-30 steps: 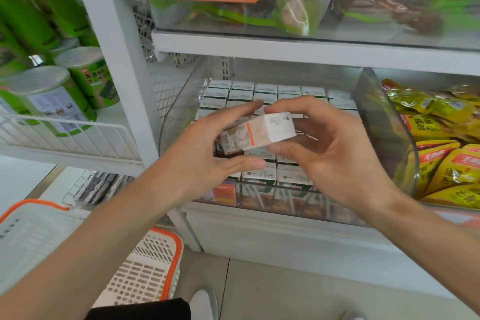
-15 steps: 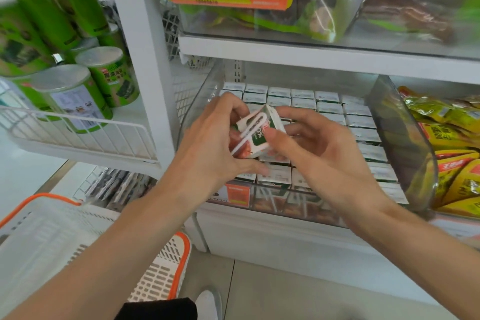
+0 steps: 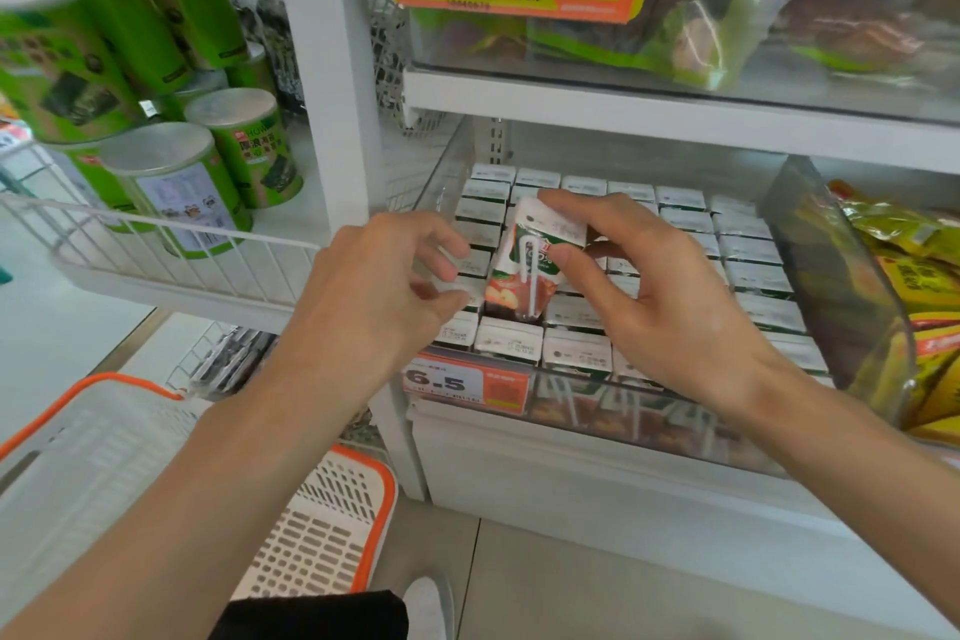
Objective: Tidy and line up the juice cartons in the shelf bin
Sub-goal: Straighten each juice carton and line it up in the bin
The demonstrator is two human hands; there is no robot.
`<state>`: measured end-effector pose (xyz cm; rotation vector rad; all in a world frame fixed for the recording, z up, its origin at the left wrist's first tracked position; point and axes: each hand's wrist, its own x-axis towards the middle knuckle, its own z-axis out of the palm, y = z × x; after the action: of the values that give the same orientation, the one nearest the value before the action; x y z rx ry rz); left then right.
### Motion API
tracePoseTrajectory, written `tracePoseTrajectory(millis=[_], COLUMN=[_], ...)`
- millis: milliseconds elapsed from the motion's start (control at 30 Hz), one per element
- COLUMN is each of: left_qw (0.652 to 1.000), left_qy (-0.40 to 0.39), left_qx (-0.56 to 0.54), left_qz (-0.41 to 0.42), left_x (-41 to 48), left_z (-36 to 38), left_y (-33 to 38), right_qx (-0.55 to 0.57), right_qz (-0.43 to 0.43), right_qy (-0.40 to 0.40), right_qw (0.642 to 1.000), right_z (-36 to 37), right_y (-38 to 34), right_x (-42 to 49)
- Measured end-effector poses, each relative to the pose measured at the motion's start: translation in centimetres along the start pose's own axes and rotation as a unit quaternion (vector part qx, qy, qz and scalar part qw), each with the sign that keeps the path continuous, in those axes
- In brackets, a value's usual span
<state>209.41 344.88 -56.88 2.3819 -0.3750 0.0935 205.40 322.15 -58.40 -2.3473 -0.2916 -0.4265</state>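
A small apple juice carton [image 3: 524, 270] with a white straw on its face stands upright, its base sunk into a gap among the rows. My right hand [image 3: 660, 296] pinches its top, thumb on the front and fingers behind. My left hand [image 3: 379, 291] hovers just left of the carton with fingers loosely curled and holds nothing. Rows of the same cartons [image 3: 675, 218], white tops up, fill the clear shelf bin [image 3: 623, 411].
A clear divider [image 3: 831, 286] separates the bin from yellow snack bags [image 3: 914, 286] on the right. Green canisters [image 3: 208, 172] stand on a wire shelf to the left. A white and orange basket [image 3: 311, 535] sits below. A shelf board [image 3: 675, 114] hangs close overhead.
The carton was turned from lying sideways between both hands to upright and lowered into a gap in the rows. My left hand has let go of it.
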Motion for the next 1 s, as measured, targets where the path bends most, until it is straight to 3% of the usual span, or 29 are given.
tracePoseTrajectory(millis=[500, 800, 1000], left_qw=[1.000, 0.997, 0.997], left_qy=[-0.003, 0.007, 0.022], left_qx=[-0.011, 0.072, 0.075], left_qz=[-0.002, 0.001, -0.005], left_x=[-0.5, -1.4, -1.3], left_z=[-1.0, -1.8, -2.3], left_y=[-0.2, -0.1, -0.3], right_qx=[-0.116, -0.133, -0.082], right_qz=[-0.052, -0.047, -0.027], right_qy=[-0.114, -0.166, -0.131], right_qw=[0.985, 0.976, 0.988], right_z=[0.4, 1.0, 2.6], right_y=[0.2, 1.0, -0.1], right_x=[1.1, 0.8, 3.4])
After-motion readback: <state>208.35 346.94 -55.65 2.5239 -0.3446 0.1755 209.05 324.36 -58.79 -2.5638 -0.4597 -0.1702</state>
